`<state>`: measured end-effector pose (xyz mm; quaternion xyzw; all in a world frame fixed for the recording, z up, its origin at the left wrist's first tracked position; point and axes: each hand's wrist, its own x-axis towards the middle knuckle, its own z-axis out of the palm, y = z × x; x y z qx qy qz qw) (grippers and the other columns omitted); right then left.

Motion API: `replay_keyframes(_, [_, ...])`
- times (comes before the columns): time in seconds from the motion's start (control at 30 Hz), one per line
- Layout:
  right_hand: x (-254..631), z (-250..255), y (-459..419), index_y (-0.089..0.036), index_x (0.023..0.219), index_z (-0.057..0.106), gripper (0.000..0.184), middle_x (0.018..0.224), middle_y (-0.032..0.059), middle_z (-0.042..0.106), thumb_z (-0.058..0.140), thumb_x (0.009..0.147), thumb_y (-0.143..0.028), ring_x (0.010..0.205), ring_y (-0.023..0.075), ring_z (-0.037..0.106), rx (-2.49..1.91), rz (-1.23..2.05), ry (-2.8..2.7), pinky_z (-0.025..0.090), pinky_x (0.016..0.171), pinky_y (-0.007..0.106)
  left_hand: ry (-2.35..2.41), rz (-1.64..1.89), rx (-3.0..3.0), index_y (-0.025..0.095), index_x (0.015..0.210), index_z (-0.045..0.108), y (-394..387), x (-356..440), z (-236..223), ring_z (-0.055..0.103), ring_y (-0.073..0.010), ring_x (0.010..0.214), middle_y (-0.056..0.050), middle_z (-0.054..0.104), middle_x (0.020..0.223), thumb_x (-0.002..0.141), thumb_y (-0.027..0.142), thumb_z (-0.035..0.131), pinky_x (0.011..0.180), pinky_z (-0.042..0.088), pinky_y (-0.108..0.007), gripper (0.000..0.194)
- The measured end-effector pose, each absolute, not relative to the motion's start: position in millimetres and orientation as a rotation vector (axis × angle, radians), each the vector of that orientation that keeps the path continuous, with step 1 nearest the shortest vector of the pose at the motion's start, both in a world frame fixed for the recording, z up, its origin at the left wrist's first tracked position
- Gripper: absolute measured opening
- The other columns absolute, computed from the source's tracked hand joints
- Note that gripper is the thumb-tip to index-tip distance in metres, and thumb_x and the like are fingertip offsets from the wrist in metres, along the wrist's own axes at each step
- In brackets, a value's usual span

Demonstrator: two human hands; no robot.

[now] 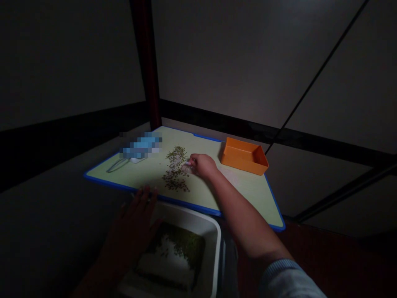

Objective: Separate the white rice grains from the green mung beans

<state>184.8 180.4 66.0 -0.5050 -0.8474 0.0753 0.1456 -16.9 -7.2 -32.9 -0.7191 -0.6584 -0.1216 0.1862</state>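
A pale yellow mat with a blue border [248, 190] lies on the table. Several small green beans [176, 174] are scattered over its middle. My right hand [202, 165] reaches onto the mat, its fingers pinched together at the right edge of the beans; what they hold is too small to name. My left hand [136, 225] rests in shadow with its fingers stretched out flat, on the left rim of a white tray [214, 244] that holds more green beans and white grains.
An empty orange box [245, 156] stands at the mat's far right. A blurred blue object [141, 145] and a thin loop lie at the mat's far left. A dark post [149, 66] and dark rails border the table.
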Motion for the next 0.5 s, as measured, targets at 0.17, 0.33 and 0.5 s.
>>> replay_keyframes(0.17, [187, 62, 179, -0.026, 0.094, 0.071, 0.019, 0.09, 0.0025, 0.073, 0.054, 0.092, -0.035, 0.084, 0.0174, 0.063, -1.417, 0.187, -2.469, 0.03, 0.064, 0.024, -1.815, -0.431, -2.093, 0.019, 0.15, 0.022, -4, -18, -38, 0.039, -0.0331, 0.142, -0.017, 0.036, 0.156, 0.088, 0.048, 0.038, 0.103, 0.044, -0.053, 0.07])
replay_keyframes(0.33, [193, 61, 181, -0.024, 0.092, 0.071, 0.017, 0.086, 0.0011, 0.072, 0.056, 0.092, -0.034, 0.081, 0.0157, 0.061, -1.325, 0.214, -2.504, 0.031, 0.067, 0.024, -1.847, -0.458, -2.101, 0.02, 0.15, 0.021, -4, -17, -37, 0.036, -0.0329, 0.144, -0.016, 0.034, 0.157, 0.087, 0.048, 0.039, 0.105, 0.043, -0.053, 0.071])
replay_keyframes(0.5, [204, 56, 179, -0.022, 0.093, 0.072, 0.018, 0.085, -0.0001, 0.071, 0.055, 0.09, -0.028, 0.076, 0.013, 0.056, -1.25, 0.341, -2.551, 0.032, 0.066, 0.022, -1.86, -0.425, -2.132, 0.021, 0.151, 0.017, -4, -20, -36, 0.032, -0.0328, 0.146, -0.016, 0.032, 0.159, 0.088, 0.049, 0.036, 0.104, 0.043, -0.053, 0.071])
